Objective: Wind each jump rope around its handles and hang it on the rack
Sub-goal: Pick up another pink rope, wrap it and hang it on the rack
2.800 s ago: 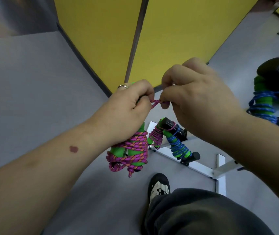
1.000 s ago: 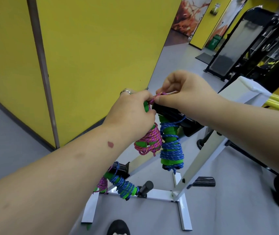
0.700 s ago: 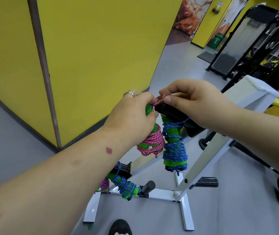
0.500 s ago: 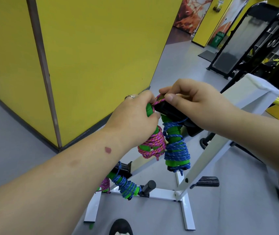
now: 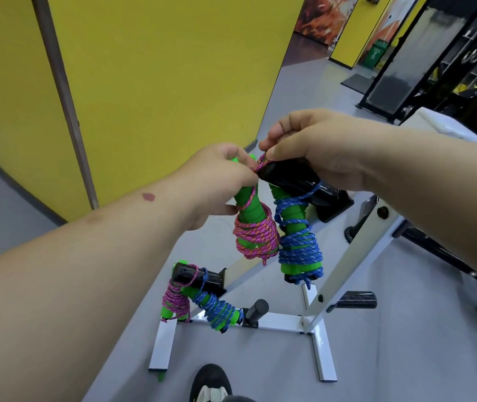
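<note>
My left hand (image 5: 217, 181) grips the green handles of a wound pink jump rope (image 5: 256, 236) near their top. My right hand (image 5: 312, 146) pinches that rope's loose pink loop at the tip of the rack's upper black peg (image 5: 289, 177). A wound blue jump rope (image 5: 299, 248) hangs from the same peg, right beside the pink bundle. On a lower black peg (image 5: 196, 275) of the white rack (image 5: 356, 256) hang another pink rope (image 5: 175, 297) and another blue rope (image 5: 220, 310).
A yellow wall (image 5: 159, 82) stands to the left and behind. Dark gym machines (image 5: 449, 68) fill the right side. Two bare black pegs (image 5: 256, 309) (image 5: 353, 300) stick out low on the rack. My shoe (image 5: 211, 384) is on the grey floor below.
I have turned from the floor to the rack and carried the pink bundle to the upper peg. Over the last second my right hand drew the pink loop onto the peg's tip.
</note>
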The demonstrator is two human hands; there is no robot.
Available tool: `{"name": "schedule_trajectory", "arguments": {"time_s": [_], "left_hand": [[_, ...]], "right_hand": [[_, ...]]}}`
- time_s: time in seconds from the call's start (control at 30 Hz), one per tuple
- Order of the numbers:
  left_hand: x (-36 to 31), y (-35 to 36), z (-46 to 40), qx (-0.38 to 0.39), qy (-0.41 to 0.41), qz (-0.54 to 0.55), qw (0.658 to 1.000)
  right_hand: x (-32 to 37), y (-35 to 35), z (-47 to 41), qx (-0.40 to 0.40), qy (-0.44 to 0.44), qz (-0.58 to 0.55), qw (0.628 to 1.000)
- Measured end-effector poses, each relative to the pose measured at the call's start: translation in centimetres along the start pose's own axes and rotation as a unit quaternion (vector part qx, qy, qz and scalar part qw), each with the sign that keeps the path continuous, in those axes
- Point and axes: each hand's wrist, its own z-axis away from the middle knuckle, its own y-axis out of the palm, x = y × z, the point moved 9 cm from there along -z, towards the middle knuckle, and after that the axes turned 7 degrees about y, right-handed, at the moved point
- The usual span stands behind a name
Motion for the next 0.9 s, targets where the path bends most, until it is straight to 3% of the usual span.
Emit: {"name": "schedule_trajectory", "arguments": {"time_s": [0.07,0.17,0.33,0.67,0.9], "left_hand": [[0.1,0.1,0.2,-0.007,0.031,-0.021,0.999],[-0.1,0.6,0.6,-0.006,0.069,0.032,0.997],[0.3,0.9,0.8,-0.047,0.05,0.077,0.995],[1.5,2.1,2.3,-0.094,-0.128,0.16,0.974],[0.9,2.8,2.8,-0.096,-0.163,0.157,0.969]], "right_hand": [[0.0,0.1,0.1,0.009,0.002,-0.011,1.0],[-0.1,0.2,0.2,0.026,0.017,-0.029,0.999],[0.5,0.3,0.3,0.045,0.03,0.036,0.998],[0.9,0.8,0.3,0.082,0.054,0.093,0.991],[1.6,1.1,0.8,0.089,0.017,0.233,0.968]]}}
